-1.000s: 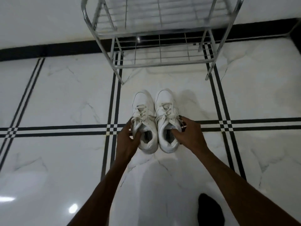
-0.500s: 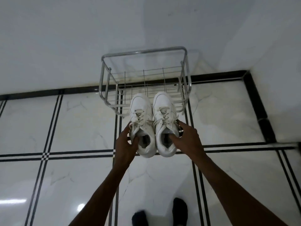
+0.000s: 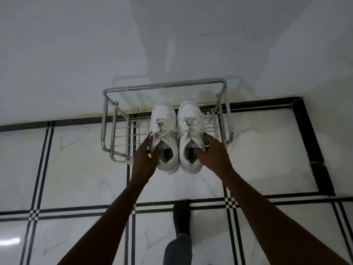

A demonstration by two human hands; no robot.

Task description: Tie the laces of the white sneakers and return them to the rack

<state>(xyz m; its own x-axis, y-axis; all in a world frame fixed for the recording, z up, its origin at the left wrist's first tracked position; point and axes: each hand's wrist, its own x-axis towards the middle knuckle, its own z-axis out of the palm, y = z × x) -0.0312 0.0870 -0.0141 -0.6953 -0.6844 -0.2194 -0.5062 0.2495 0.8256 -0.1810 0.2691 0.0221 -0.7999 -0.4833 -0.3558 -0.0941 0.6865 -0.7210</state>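
Head view, looking down: two white sneakers, held side by side with toes pointing to the top of the frame, sit over the chrome wire rack (image 3: 107, 129) at centre frame. Left hand (image 3: 146, 159) grasps the left sneaker (image 3: 164, 131) at its collar, thumb inside the opening; right hand (image 3: 212, 155) grasps the right sneaker (image 3: 190, 127) the same way. Laces on both are crossed and drawn; whether they are knotted cannot be told. Heels overhang the rack's front rail toward the lower frame; toes lie short of the rear top rail, which stands against the white wall (image 3: 76, 54). Open rack space remains left and right of the pair. Marble floor (image 3: 76, 169) with black inlay lines fills the lower frame; one foot (image 3: 181, 219) stands at lower centre.
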